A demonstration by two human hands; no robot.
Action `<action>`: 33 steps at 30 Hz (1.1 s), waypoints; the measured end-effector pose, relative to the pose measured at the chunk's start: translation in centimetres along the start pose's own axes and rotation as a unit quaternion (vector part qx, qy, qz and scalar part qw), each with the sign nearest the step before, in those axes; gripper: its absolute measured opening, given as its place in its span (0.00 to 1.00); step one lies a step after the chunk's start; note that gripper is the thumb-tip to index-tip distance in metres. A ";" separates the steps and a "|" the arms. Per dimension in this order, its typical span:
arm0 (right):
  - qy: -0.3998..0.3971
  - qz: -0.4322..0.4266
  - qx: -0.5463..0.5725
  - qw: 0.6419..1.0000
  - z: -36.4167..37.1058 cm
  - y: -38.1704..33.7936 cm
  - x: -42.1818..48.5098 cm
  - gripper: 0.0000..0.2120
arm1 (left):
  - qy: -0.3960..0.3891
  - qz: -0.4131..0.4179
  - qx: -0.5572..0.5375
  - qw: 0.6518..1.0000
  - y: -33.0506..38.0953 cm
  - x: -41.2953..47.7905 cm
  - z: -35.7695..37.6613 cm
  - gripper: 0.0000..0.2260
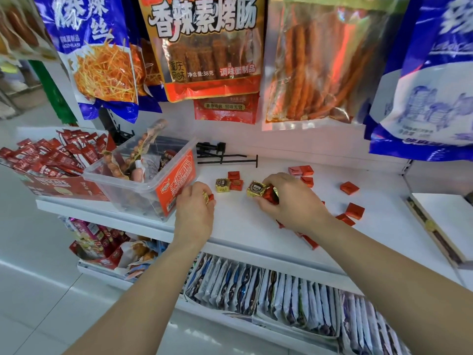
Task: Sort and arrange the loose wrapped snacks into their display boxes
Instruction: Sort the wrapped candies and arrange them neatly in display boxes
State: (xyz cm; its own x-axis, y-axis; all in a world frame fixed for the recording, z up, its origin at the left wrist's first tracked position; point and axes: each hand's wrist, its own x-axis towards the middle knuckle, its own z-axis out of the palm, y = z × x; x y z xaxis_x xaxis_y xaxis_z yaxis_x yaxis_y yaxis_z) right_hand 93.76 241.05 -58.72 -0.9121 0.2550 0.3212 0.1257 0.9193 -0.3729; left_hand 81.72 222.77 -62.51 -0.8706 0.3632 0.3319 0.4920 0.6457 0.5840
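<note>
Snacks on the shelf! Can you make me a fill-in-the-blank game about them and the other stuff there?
The right hand grips a gold snack and a ____ one.
The clear tub stands to the ____ of the left hand.
The hooks lying at the back of the white shelf are ____ in colour.
Missing words: red, left, black.

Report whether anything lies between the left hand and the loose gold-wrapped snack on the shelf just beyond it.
Nothing visible does. Only bare white shelf separates the left hand from the gold-wrapped snack. Two red-wrapped snacks sit at its far side, and the clear tub sits off to the hand's left.
</note>
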 end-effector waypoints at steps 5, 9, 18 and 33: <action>0.015 0.022 -0.013 1.000 -2.9 1.5 -3.4 0.20 | -0.028 0.026 -0.042 0.998 2.8 -1.7 -0.5 0.10; 0.019 0.065 -0.019 0.998 -6.6 3.8 -8.0 0.21 | -0.126 0.117 -0.079 0.982 8.9 -4.7 0.6 0.11; 0.120 0.262 -0.020 0.957 -18.4 15.0 -20.3 0.16 | -0.287 0.205 -0.138 0.925 25.5 -9.6 6.9 0.10; 0.025 0.302 -0.115 0.946 -21.8 26.1 -21.6 0.21 | -0.314 0.213 -0.199 0.904 39.0 -9.3 16.7 0.07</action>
State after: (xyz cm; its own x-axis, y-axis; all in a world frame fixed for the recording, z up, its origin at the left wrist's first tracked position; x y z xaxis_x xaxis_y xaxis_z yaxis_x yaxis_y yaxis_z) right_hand 125.23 266.06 -56.37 -0.6285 0.7626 0.1527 0.7042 0.6414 -0.3045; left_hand 108.96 255.81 -55.21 -0.3703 0.9119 0.1772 0.6360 0.1098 0.7638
